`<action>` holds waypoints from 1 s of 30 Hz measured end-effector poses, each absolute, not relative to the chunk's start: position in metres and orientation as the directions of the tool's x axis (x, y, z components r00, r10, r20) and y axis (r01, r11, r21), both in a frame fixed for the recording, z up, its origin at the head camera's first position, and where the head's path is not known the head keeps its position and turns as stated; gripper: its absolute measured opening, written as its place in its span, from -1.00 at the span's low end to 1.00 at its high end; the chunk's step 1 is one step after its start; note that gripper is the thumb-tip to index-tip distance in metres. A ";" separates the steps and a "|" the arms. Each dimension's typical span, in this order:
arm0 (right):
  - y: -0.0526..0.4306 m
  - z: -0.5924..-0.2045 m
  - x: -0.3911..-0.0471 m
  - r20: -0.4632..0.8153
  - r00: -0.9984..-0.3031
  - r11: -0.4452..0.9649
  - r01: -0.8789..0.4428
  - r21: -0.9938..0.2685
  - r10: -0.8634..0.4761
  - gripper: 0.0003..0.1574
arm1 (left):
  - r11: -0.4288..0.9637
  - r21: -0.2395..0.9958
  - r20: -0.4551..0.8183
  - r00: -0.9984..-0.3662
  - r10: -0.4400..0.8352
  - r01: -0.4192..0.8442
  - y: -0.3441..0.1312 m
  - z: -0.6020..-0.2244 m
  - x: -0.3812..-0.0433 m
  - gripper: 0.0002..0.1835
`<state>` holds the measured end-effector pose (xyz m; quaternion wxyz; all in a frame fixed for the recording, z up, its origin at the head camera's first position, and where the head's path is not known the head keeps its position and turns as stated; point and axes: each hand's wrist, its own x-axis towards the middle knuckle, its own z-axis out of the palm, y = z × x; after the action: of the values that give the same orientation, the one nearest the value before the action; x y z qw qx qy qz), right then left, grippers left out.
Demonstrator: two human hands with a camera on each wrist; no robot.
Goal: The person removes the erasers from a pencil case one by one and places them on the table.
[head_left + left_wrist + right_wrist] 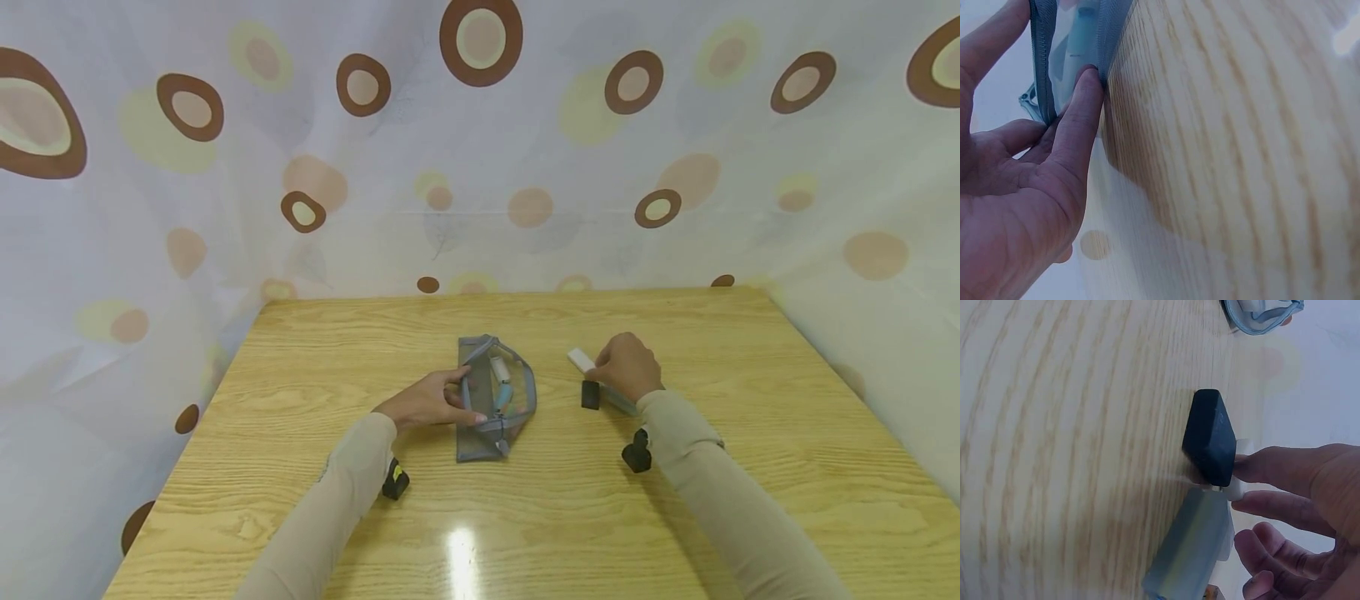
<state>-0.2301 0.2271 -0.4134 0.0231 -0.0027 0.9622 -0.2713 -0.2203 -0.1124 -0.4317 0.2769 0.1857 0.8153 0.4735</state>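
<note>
A grey zip pouch (529, 385) with clear sides stands with its mouth spread on the wooden table. Inside it show a small white tube-like item (499, 369) and a light blue one (503, 397). My left hand (427, 402) holds the pouch's left rim, thumb at the near end and fingers farther back. My right hand (628, 367) pinches a slim white bar (579, 360) between thumb and forefinger, its other fingers curled loosely. Close by its fingertips is a small black block (1209, 434). A translucent grey-green item (1188, 544) lies beneath the hand, partly hidden in the head view.
The wooden table (360, 333) ends at a patterned sheet (480, 242), which rises behind it and along both sides. A zip pull (502, 447) hangs at the pouch's near end. Black wrist cameras (637, 452) sit below each wrist.
</note>
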 end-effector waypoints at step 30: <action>0.227 -0.401 -0.237 -0.112 -0.989 0.882 -0.029 -0.470 -0.092 -0.70 | 0.486 0.874 -0.303 -0.781 0.546 0.001 -0.112 -0.436 -0.224 0.08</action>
<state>-0.2373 0.2275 -0.4014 0.0657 -0.0314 0.9679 -0.2407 -0.2243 -0.1125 -0.4363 0.2850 0.1683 0.8135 0.4782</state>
